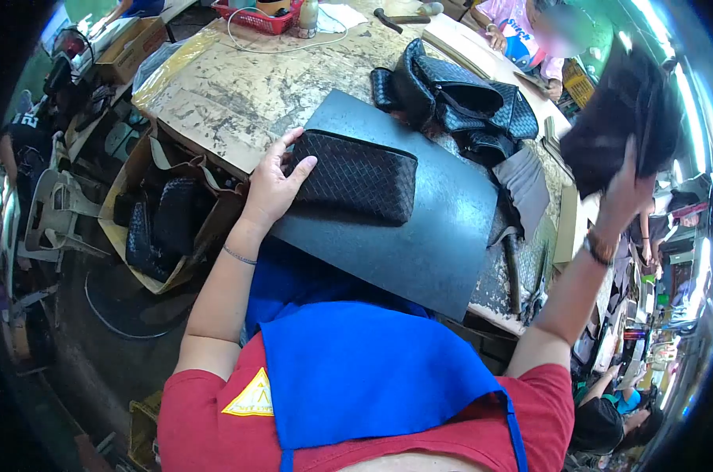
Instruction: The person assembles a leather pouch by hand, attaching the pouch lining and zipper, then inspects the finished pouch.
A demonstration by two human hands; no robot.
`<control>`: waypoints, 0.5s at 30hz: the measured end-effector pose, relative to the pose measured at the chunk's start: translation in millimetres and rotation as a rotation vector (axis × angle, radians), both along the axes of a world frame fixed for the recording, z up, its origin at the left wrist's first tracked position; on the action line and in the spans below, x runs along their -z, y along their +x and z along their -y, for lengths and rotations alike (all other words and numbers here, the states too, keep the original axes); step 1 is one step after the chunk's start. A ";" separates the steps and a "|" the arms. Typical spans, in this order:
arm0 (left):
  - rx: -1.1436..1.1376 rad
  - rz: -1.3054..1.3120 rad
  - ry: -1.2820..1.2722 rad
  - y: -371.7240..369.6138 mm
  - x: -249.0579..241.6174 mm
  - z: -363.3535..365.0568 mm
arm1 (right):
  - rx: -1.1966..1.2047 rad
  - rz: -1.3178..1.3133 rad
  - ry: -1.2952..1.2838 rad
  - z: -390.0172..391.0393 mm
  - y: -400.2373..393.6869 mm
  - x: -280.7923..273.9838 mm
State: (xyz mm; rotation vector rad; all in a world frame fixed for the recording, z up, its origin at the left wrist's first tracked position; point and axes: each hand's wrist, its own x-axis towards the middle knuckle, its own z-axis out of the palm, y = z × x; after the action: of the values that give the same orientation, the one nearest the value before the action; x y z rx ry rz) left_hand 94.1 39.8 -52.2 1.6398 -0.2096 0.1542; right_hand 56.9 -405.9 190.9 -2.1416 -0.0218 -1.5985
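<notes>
A black woven leather pouch (356, 175) lies on a dark flat board (451, 228) on the table in front of me. My left hand (276, 177) grips the pouch's left end, thumb on top and fingers along its far edge. Raised off to the right, my right hand (625, 193) holds a dark, limp piece (620, 118) that looks like leather or fabric; motion blurs it and the fingers. Beyond the board sits a pile of black woven bags (458, 94), with a dark pleated piece (523, 189) beside it.
A hammer (403, 17) and a red basket (266, 19) are at the table's far side. A dark-handled tool (513, 271) lies near the right edge. On the left, a box (156, 271) contains black woven pieces. A co-worker (514, 31) sits across the table.
</notes>
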 end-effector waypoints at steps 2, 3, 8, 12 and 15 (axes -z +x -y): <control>0.012 -0.019 -0.007 -0.7 -0.5 -1.4 | -0.020 0.029 0.132 -58.9 39.0 -18.4; 0.021 -0.025 -0.021 -0.7 -0.6 -1.3 | 0.026 0.017 0.101 -87.9 56.8 -25.6; 0.010 0.049 0.041 2.0 3.7 -3.7 | -1.053 -0.389 0.139 -223.3 171.8 19.7; -0.046 0.086 0.186 -1.4 -5.8 -4.8 | -0.962 -0.273 -0.753 -319.5 226.4 116.2; 0.001 0.054 0.143 -3.5 -9.5 -5.6 | -0.906 -0.680 -0.761 -321.9 184.8 142.9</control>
State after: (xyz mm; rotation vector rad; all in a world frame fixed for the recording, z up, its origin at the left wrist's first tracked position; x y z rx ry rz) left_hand 90.6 45.4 -42.7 1.7792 -0.2675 0.1858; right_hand 241.7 -84.1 48.0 -2.4853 -1.3315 -0.3051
